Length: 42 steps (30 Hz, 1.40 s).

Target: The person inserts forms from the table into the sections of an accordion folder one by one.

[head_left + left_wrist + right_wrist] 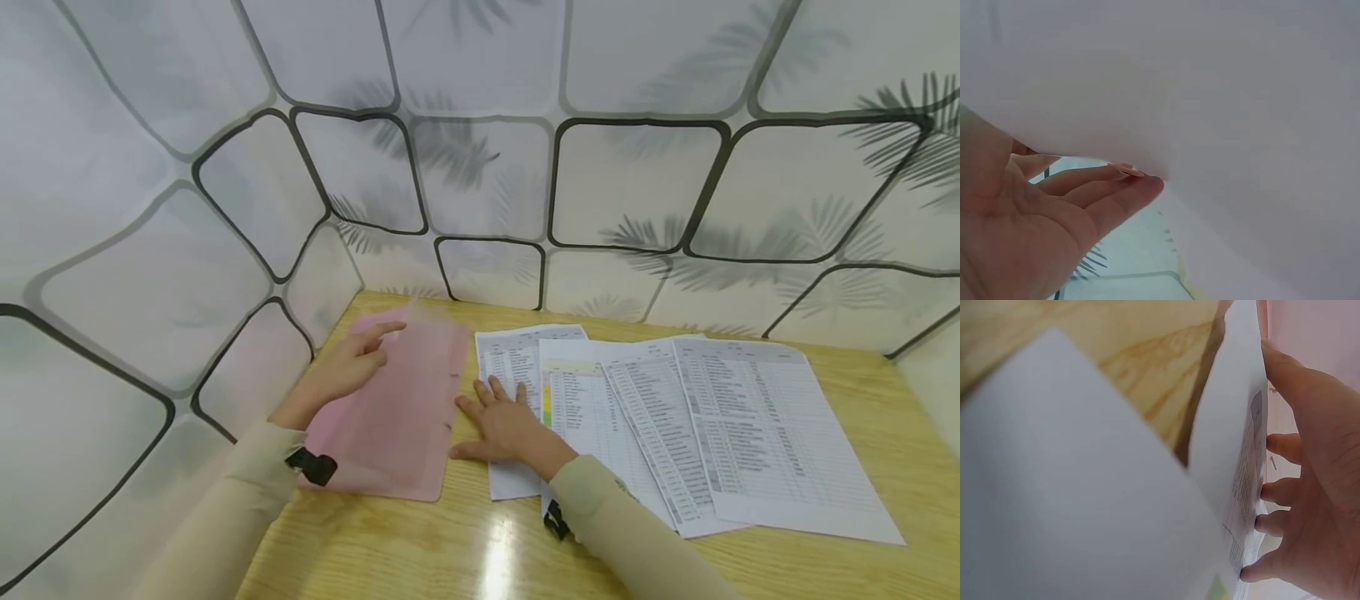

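A pink translucent folder (397, 417) lies on the left of the wooden table. My left hand (348, 367) is over it, index finger stretched toward its far edge. In the left wrist view, extended fingers (1125, 203) reach the pale folder surface (1241, 112), which fills much of that view. My right hand (506, 425) rests with spread fingers on the leftmost printed sheet (510, 482), its thumb toward the folder. Seen from the right wrist, the fingertips (1279, 490) press on this paper (1225, 437).
Several printed sheets fan out to the right: one with a coloured strip (577, 417), a tilted one (667, 433) and a wide top one (780, 433). A patterned wall covering (487, 192) stands behind and left. Bare wooden tabletop (420, 550) shows in front.
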### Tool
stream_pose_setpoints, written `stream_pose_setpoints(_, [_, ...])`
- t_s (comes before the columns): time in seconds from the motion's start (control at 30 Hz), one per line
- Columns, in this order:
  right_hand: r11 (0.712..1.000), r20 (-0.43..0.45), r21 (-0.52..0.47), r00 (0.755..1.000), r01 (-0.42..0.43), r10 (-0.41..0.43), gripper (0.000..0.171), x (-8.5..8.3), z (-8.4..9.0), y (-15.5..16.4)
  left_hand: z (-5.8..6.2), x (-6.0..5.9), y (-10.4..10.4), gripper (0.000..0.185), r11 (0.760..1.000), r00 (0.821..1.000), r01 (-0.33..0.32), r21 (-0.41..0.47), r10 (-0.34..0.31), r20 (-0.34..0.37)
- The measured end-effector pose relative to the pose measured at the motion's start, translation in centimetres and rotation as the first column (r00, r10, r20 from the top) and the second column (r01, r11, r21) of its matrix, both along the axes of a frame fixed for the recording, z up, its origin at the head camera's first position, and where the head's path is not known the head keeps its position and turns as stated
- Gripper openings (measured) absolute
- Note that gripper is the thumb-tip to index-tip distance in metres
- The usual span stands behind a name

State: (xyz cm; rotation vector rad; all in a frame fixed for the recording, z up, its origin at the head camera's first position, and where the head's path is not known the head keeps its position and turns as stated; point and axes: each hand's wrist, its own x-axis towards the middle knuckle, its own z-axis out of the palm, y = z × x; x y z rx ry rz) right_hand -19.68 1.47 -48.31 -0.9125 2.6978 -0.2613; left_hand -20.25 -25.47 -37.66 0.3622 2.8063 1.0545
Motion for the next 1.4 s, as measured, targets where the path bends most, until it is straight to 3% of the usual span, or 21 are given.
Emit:
stream_pose_setpoints(0.17, [1.000,-0.005,0.003,1.000,0.001,-0.001,0.092,0.0,-0.1,0.1,0.1,0.0,-0.7,0.055,0.992,0.998,-0.055,0.114,0.058,-0.020])
stream_pose_setpoints(0.5, [1.000,-0.010,0.002,1.000,-0.004,0.004,0.091,-0.1,-0.4,0.2,-0.5,0.2,-1.2,0.053,0.968,0.995,-0.095,0.231,0.098,0.002])
stream_pose_setpoints(0.63, [1.000,-0.008,0.003,1.000,-0.002,0.002,0.091,0.0,-0.3,0.2,-0.6,0.2,-1.2,0.053,0.952,0.989,-0.141,0.271,0.149,-0.010])
stream_pose_setpoints(0.77, [1.000,-0.016,0.002,1.000,0.001,-0.001,0.091,0.0,-0.3,0.2,-0.7,0.1,-1.3,0.054,0.948,0.983,-0.158,0.274,0.176,-0.042])
stream_pose_setpoints(1.07, [1.000,-0.011,0.003,1.000,0.000,0.000,0.091,0.0,-0.6,0.2,-1.4,-0.2,-1.2,0.054,0.951,0.989,-0.066,0.301,0.102,-0.107])
stream_pose_setpoints(1.23, [1.000,-0.007,0.000,1.000,0.003,-0.003,0.091,0.1,-0.6,0.2,-1.6,-0.4,-1.2,0.053,0.951,0.992,-0.050,0.306,0.083,-0.093])
stream_pose_setpoints(1.4, [0.999,-0.040,-0.040,0.999,-0.007,0.005,0.091,0.0,-0.5,0.5,-1.5,-0.4,-1.0,0.055,0.967,0.992,-0.094,0.237,0.111,-0.057])
